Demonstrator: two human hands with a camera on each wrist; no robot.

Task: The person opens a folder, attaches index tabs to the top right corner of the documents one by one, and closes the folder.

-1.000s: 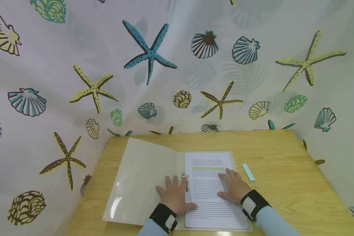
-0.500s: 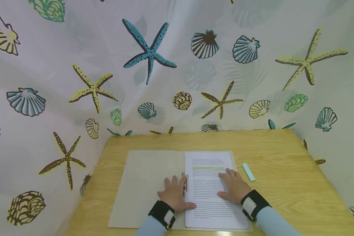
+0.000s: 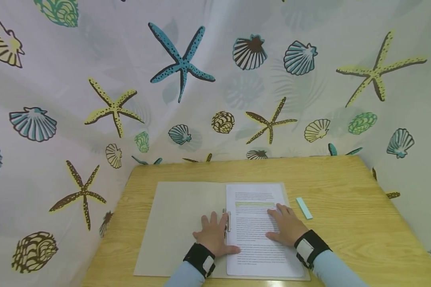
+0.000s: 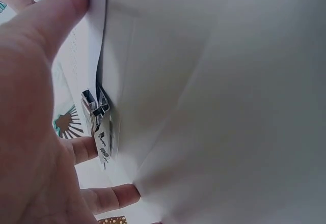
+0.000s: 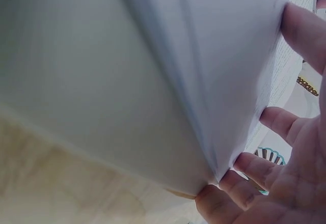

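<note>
Pale wood grain covers the bench (image 3: 337,191), on which a translucent white plastic folder (image 3: 179,223) lies spread open, its left flap flat against the wood and a stack of white printed sheets with one green highlighted line (image 3: 256,227) on its right half. The left hand (image 3: 212,236) rests palm down with fingers straight and slightly spread across the fold of the folder, just beside the small metal spring clip (image 3: 227,220) at the spine; its thumb reaches onto the left edge of the printed sheets. In the left wrist view the clip (image 4: 99,127) shows close to the fingers (image 4: 109,196), and the thumb lies on the paper edge. The right hand (image 3: 286,225) lies flat on the right part of the printed sheets, fingers relaxed and extended, gripping nothing; the right wrist view shows its fingertips (image 5: 254,168) at the edge of the sheets (image 5: 214,71). A small pale blue rectangular strip (image 3: 303,208) lies on the bench near the right edge of the sheets, apart from both hands. A white curtain printed with starfish and shells (image 3: 179,63) hangs behind the bench. A second ago the folder's left flap was raised and curled at its far corner; it now lies flat, while both hands have kept their places.
</note>
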